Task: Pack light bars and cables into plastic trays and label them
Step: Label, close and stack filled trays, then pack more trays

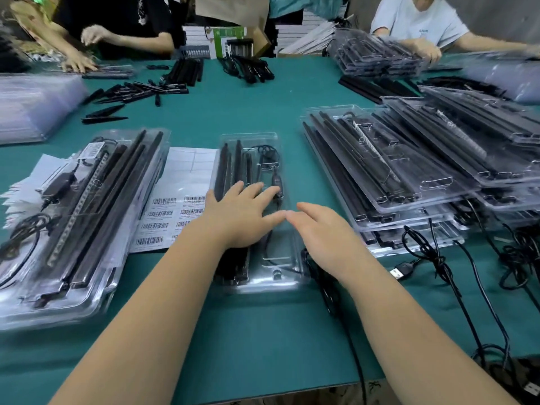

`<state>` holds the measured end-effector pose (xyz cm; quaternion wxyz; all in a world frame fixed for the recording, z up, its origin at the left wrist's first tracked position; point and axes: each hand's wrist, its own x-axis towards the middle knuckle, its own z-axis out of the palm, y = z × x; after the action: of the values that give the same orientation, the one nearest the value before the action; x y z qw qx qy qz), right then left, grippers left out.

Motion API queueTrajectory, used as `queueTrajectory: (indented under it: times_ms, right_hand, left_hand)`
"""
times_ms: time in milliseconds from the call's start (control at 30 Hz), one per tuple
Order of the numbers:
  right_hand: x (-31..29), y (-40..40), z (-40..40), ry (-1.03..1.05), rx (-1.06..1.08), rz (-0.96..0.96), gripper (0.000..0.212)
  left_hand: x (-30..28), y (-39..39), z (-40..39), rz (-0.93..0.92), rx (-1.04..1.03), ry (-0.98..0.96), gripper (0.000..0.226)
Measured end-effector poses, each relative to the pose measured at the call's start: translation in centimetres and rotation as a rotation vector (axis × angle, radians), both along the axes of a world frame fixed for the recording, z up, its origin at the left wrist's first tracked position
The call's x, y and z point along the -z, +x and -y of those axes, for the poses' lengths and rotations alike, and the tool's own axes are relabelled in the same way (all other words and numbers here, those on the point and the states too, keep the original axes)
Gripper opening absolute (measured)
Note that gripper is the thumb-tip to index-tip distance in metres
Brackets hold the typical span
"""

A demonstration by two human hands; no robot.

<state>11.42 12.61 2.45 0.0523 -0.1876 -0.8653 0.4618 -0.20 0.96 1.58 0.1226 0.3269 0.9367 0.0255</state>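
At the centre of the frame a clear plastic tray [257,211], closed and holding long black light bars [225,168] and a coiled black cable [270,159], lies on the green surface [263,331]. The left hand [242,214] rests flat on its lid with fingers spread wide. The right hand [318,229] lies beside it, fingers straight, fingertips meeting the left's. Left of the tray sits a white sheet of barcode labels [172,211], then a stack of packed trays [79,223]. Right of centre, more filled trays [409,171] are piled, with loose black cables [438,258] below them.
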Motion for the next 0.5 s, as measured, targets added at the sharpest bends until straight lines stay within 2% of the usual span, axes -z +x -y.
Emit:
queueTrajectory:
  times_ms: [67, 167, 233, 367, 433, 500]
  right_hand:
    - [-0.6, -1.1, 0.1, 0.013, 0.003, -0.025, 0.050]
    - [-2.1, -4.9, 0.0, -0.017, 0.049, -0.124, 0.036]
    - [-2.7, -8.5, -0.4, 0.116, 0.082, -0.131, 0.035]
    - [-0.9, -14.8, -1.8, 0.513, 0.022, 0.068, 0.044]
    - [0.2, -16.5, -2.4, 0.599, 0.026, 0.096, 0.041]
    - [0.6, -18.1, -3.1, 0.436, 0.150, 0.059, 0.038]
  left_hand:
    - [-0.9, 0.3, 0.7, -0.012, 0.066, -0.066, 0.073]
    - [-1.4, 1.2, 1.7, -0.036, 0.151, -0.081, 0.078]
    - [-1.2, 1.4, 2.0, -0.033, 0.127, -0.022, 0.089]
    - [0.0, 0.6, 2.3, -0.004, 0.037, -0.047, 0.128]
    - [0.4, 0.3, 2.3, 0.045, 0.036, -0.057, 0.134]
    - [0.6, 0.1, 2.4, 0.100, 0.048, -0.021, 0.131]
